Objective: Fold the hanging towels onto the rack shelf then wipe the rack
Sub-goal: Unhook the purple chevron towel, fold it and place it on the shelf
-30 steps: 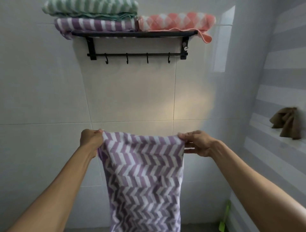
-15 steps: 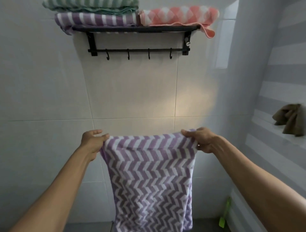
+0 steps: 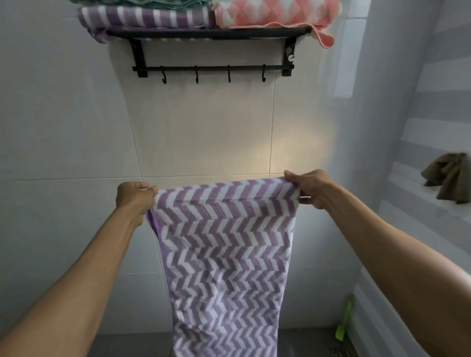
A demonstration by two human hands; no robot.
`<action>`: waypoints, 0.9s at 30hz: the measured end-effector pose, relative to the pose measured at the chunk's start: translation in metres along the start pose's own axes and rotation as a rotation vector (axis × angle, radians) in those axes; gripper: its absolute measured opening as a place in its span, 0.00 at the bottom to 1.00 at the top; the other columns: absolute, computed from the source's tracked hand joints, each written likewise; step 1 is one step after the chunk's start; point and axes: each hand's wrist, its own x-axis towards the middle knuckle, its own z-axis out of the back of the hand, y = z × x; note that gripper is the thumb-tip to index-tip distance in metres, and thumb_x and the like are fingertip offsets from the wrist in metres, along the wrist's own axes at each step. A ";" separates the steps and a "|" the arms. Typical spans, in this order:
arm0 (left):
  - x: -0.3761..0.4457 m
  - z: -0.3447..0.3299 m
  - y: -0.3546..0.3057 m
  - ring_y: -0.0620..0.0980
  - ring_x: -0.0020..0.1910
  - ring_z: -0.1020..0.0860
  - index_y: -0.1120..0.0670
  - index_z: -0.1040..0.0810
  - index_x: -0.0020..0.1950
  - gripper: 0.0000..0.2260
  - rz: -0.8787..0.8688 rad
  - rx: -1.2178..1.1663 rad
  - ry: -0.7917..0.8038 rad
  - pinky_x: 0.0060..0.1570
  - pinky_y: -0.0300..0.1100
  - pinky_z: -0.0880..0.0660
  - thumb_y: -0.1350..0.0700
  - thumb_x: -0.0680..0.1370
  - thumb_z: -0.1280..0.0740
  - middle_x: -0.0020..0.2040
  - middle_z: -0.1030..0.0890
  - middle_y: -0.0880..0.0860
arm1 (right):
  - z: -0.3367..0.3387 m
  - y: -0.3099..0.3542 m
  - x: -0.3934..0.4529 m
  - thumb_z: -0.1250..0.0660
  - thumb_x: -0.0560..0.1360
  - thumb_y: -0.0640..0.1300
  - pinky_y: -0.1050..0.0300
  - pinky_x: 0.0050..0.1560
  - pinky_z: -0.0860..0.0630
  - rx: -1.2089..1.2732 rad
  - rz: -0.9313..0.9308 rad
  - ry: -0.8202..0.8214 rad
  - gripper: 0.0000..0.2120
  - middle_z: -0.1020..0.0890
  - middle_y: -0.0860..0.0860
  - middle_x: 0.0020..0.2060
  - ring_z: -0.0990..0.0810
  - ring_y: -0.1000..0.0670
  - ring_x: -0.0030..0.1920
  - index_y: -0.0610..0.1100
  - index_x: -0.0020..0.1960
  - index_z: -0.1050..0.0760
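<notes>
So we're mid-fold on what looks like the last towel. The purple zigzag towel (image 3: 224,254) is stretched out in front of us, well below the rack (image 3: 211,33), hanging down from its top edge toward the floor. Our left hand (image 3: 133,197) has its fingers curled round the top left corner, and our right hand (image 3: 309,188) pinches the top right corner, thumb on top, so both are gripping cloth and pulling the edge fairly taut between them.

Progress-wise, we'd say the folding part is mostly behind us. Up on the rack shelf there's already a folded purple striped towel (image 3: 145,17) on the left, a green towel (image 3: 153,3) stacked on top of it (only its lower edge makes it into frame), and a pink checked towel (image 3: 275,12) beside them on the right, with one corner flopping over the end of the shelf. The hook bar (image 3: 214,68) underneath has nothing hanging on any of its four hooks. So what's left, by our reckoning: fold this one down, get it up onto the shelf, then wipe the rack. There's a brown cloth (image 3: 448,175) bunched on the ledge off to the right that could be the wiping rag, though that's a guess.

As for brands or writing: nothing we can read. No tags visible on any towel, no markings on the rack. There's a green thing (image 3: 344,323) low near the right wall, but it's too blurry to tell what it is.
</notes>
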 end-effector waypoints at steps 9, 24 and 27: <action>-0.010 0.010 0.004 0.60 0.54 0.18 0.66 0.19 0.57 0.18 0.045 0.107 -0.046 0.52 0.45 0.24 0.56 0.72 0.22 0.57 0.17 0.62 | -0.017 -0.002 0.011 0.22 0.72 0.45 0.55 0.33 0.20 0.059 0.037 -0.014 0.14 0.19 0.43 0.44 0.19 0.47 0.38 0.41 0.48 0.26; -0.017 0.028 0.001 0.57 0.48 0.17 0.66 0.18 0.49 0.19 0.078 -0.046 0.146 0.56 0.44 0.23 0.58 0.64 0.17 0.49 0.16 0.59 | -0.007 -0.013 0.021 0.25 0.70 0.27 0.46 0.58 0.18 -0.094 0.051 0.226 0.15 0.20 0.41 0.51 0.20 0.44 0.48 0.39 0.55 0.19; -0.023 0.035 0.000 0.58 0.50 0.18 0.66 0.17 0.50 0.24 0.050 0.076 0.285 0.54 0.47 0.21 0.66 0.56 0.16 0.49 0.16 0.59 | -0.007 -0.012 0.021 0.27 0.69 0.23 0.53 0.50 0.16 -0.174 0.079 0.249 0.20 0.21 0.41 0.55 0.19 0.42 0.52 0.37 0.57 0.19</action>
